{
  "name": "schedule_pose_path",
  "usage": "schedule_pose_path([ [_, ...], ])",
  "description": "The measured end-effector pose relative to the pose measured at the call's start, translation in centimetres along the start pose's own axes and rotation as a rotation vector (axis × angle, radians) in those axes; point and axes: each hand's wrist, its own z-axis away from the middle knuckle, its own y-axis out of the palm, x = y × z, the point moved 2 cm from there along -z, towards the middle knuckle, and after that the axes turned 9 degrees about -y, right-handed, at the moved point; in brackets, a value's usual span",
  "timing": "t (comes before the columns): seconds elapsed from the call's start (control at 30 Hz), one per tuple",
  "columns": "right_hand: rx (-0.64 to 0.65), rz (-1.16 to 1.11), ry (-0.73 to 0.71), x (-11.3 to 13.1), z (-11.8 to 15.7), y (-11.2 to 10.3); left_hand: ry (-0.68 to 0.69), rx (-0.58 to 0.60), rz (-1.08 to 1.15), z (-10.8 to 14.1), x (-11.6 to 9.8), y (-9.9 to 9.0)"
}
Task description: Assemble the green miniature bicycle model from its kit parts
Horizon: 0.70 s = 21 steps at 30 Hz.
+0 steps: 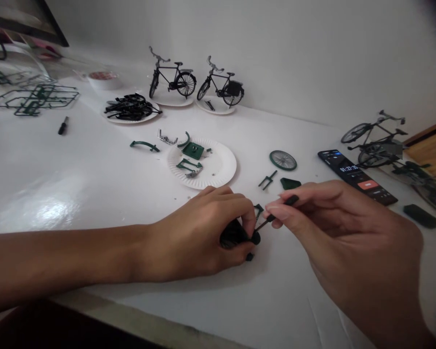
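My left hand [214,228] is closed around a dark bicycle part [234,235], low over the white table; the fingers hide much of it. Between the thumb and fingers of my right hand [334,232] is a small black screwdriver [281,209]. Its shaft slants down to the left, and the tip meets the dark part by my left fingertips. Just behind the hands lie a green fork [268,180], a green piece [289,183] and a green-rimmed wheel [283,160]. A paper plate [223,167] beyond my left hand carries a green square part [193,150] and other small pieces.
Two assembled model bicycles [172,77] [221,85] stand at the back by the wall. Black parts [131,106] fill another plate. At right are a phone [356,177] and more model bicycles [378,138]. Green sprues [39,99] and another screwdriver [63,127] lie at left.
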Motion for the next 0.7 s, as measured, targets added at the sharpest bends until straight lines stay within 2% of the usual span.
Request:
schedule_pose_path([
  [0.13,0.092,0.080,-0.148,0.66,0.60,-0.02,0.019,-0.002,0.006,-0.04,0.04,0.03],
  [0.27,0.116,0.098,-0.124,1.01,0.62,-0.17,0.025,0.009,0.003,-0.15,0.05,0.01],
  [0.47,0.070,0.121,-0.084,0.48,0.22,0.11,0.036,0.020,-0.028,-0.12,0.00,-0.07],
  [0.6,0.053,0.160,-0.127,0.49,0.36,0.04,0.020,0.006,-0.031,-0.12,0.04,-0.04],
  [0.7,0.111,0.148,-0.181,0.84,0.36,-0.04,0.019,0.009,-0.025,-0.14,0.01,-0.04],
])
